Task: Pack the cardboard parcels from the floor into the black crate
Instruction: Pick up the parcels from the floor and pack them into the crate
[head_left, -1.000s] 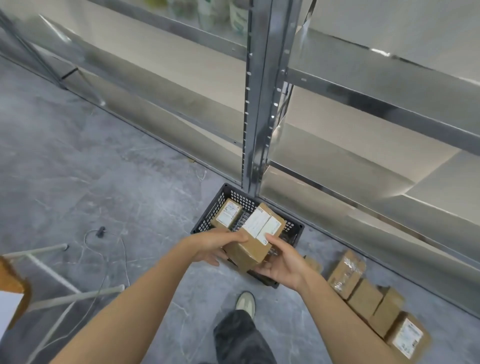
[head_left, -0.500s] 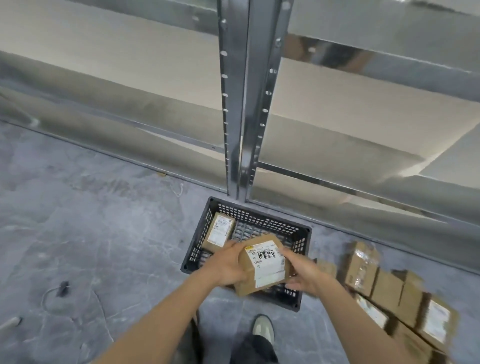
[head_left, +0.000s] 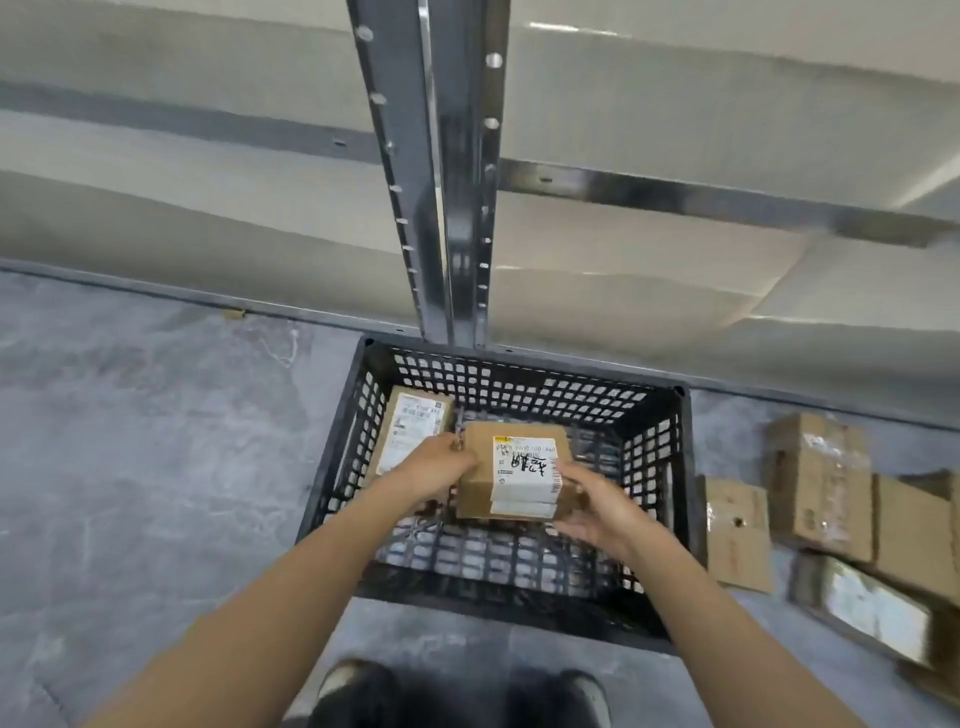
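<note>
A second parcel (head_left: 511, 475), gripped by the left hand (head_left: 441, 467) and right hand (head_left: 597, 512), was lowered into the black crate (head_left: 519, 608) beside one parcel already packed (head_left: 413, 428), while several parcels (head_left: 821, 488) were left on the floor (head_left: 156, 467).

The crate (head_left: 493, 613) is open on top. A flat parcel (head_left: 413, 431) lies along its left wall in the far-left corner and fills that strip. The left hand (head_left: 439, 470) and right hand (head_left: 597, 512) hold a second parcel (head_left: 514, 478) over the middle, blocking the centre. The mesh bottom shows bare along the right wall and the near wall. A steel post (head_left: 447, 182) rises just behind the far wall. Floor parcels (head_left: 821, 483) crowd the right side, one flat box (head_left: 735, 535) just beside the right wall. The floor (head_left: 156, 441) to the left lies open.
</note>
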